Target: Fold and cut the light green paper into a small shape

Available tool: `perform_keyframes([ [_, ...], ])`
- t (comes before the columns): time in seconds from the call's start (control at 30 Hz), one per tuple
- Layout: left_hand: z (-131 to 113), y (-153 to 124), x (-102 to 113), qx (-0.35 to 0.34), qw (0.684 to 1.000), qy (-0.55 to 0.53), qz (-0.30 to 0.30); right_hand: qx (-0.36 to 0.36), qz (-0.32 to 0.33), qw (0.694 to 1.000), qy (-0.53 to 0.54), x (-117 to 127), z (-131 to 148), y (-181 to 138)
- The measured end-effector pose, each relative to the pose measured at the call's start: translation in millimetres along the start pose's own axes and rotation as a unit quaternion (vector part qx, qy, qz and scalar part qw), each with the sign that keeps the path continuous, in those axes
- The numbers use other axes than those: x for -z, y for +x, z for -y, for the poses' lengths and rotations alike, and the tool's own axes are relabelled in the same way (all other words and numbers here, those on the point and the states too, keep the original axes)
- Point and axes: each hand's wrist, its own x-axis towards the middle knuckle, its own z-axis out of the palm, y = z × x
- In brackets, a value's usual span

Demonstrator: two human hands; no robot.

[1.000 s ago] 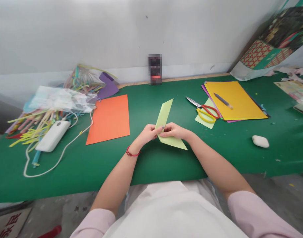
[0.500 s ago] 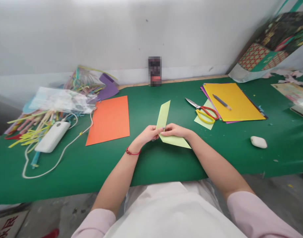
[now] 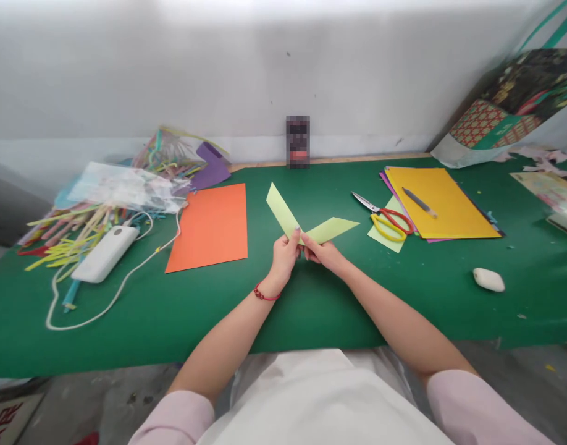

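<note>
My left hand (image 3: 284,254) and right hand (image 3: 327,254) both pinch the folded light-green paper strip (image 3: 290,222) at its bend, thumbs on top, other fingers curled in with no gap, so neither hand is nearer. From my fingertips, one long leg points to 11 o'clock, beyond my left thumb; the other runs between 2 and 3 o'clock, its tip just short of the red-and-yellow-handled scissors (image 3: 374,209)

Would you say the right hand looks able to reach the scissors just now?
Probably yes: the scissors lie nearby with nothing on top, though the right hand would first need to release the green paper it holds.
</note>
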Motion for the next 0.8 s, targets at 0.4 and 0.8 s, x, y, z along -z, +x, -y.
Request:
perform_keyframes([
  [0.4, -3.2, -2.3, 3.1, -0.046, 0.985, 0.091, 0.141, 0.034, 0.028, 0.998, 0.051, 12.3, -0.9, 2.9],
  [0.8, 10.8, 6.5, 1.8, 0.043, 0.987, -0.006, 0.155, -0.010, 0.005, 0.999, 0.047, 15.8, -4.6, 8.3],
])
